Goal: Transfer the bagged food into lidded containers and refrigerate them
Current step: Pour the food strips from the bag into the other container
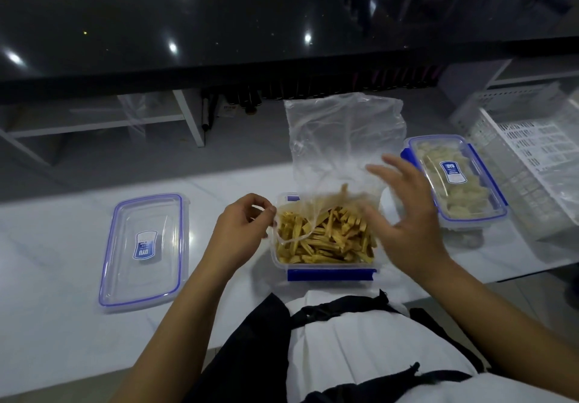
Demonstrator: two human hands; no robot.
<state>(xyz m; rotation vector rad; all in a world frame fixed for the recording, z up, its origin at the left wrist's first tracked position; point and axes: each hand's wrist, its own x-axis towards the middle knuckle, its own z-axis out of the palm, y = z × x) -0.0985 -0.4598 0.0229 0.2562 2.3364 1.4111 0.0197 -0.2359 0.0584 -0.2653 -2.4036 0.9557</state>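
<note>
The yellow food strips [326,236] lie heaped in the open container [329,266] at the middle of the white desk [62,277], with the clear plastic bag [338,145] upended above them, its mouth down among the strips. The left hand [238,230] pinches the bag's edge at the container's left rim, while the right hand [404,214] is spread, fingers straight, against the bag's right side and grasping nothing. The likeliest mishap, as I judge it, is a spill: the heap reaches close to the rim, so lifting the limp bag away could drag strips over the edge onto the desk (a few may also cling inside the film). A piled load could also keep the loose lid [144,252], lying flat well to the left, from seating and clipping down. To the right stands a second container [454,180], already lidded and filled with pale pieces, just beside a white slatted crate [526,152]; both crowd the right hand's room to swing the bag clear. No refrigerator is in view.
</note>
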